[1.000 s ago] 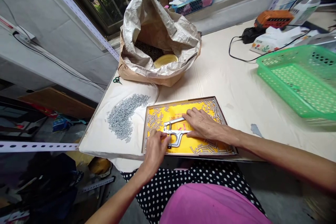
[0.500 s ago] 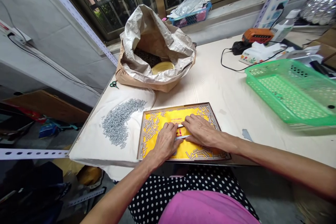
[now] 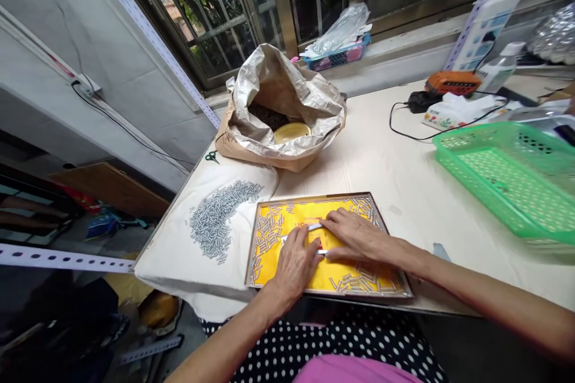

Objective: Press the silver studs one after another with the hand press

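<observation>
My left hand (image 3: 294, 263) and my right hand (image 3: 357, 236) face each other over a shallow tray (image 3: 309, 198) lined with yellow printed sheet. Two narrow pale strips (image 3: 315, 226) span the gap between them, one at the fingertips and one at the thumbs. Both hands are closed on the strip ends; whether the strips are separate or edges of one piece I cannot tell. Small metal pins (image 3: 268, 230) lie scattered along the tray's sides and corners. Left of the tray, a heap of similar short pins (image 3: 218, 215) rests on a white cloth (image 3: 173, 257).
Behind the tray stands an open paper sack (image 3: 269, 158) with dark contents and a yellow dish (image 3: 291, 131). Green-handled scissors (image 3: 211, 157) lie by the sack. To the right are a green basket (image 3: 485, 197), a black cable (image 3: 398, 130) and an orange battery (image 3: 451, 82).
The camera view has shifted, so everything sits lower and further right. Both hands still grip the pale strips over the tray, with little change in their hold.
</observation>
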A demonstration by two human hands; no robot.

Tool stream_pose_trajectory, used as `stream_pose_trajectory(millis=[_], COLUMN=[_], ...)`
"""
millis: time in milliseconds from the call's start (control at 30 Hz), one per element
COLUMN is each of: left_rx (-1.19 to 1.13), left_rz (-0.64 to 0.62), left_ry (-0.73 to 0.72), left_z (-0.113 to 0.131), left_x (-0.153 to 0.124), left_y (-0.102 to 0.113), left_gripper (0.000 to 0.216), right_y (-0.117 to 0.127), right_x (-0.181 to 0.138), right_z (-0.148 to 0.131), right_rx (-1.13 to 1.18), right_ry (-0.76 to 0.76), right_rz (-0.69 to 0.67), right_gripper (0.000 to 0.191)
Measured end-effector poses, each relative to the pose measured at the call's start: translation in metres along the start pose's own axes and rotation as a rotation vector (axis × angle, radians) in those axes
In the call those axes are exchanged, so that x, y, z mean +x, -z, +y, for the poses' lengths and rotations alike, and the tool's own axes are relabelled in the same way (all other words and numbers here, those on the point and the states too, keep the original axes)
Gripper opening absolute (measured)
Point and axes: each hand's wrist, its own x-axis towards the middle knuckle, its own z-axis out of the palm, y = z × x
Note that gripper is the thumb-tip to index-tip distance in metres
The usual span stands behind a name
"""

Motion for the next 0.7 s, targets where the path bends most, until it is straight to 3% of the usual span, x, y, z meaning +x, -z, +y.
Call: stream_pose_trajectory(millis=[67,133,267,367,500,600,700], left_rx=[0.021,0.015,-0.03,-0.106,-0.165,-0.234,-0.27], left_rz=[0.028,-0.024,-0.109,0.031,0.265,0.185,0.048], left_ry=[-0.048,-0.066,-0.036,0.0,0.23,0.383,0.512], left_z=[0.005,0.013,0.025,0.018,-0.015,-0.037,-0.043], left_x=[-0.006,-0.011,-0.015,-0.02,-0.033,-0.043,-0.048], left_y=[-0.004,-0.008,-0.008,0.002,0.025,0.037,0.041], left_gripper=[0.014,0.014,0.016,0.019,0.02,0.016,0.017], right_y=[0.002,0.001,-0.001,0.001,0.005,0.001,-0.005], right_x=[0.006,0.015,0.032,0.029,0.001,-0.015,-0.016], right_z=[0.011,0.019,0.022,0.015,-0.006,-0.022,-0.032], right_rx=[-0.019,-0.079,-0.148,-0.116,0.058,0.125,0.135], right_ry=[-0.007,-0.038,-0.075,-0.127,-0.035,0.045,0.053], right_rz=[0.017,0.032,0.022,0.082,0.097,-0.05,-0.133], right_gripper=[0.027,0.015,0.018,0.017,0.022,0.027,0.019])
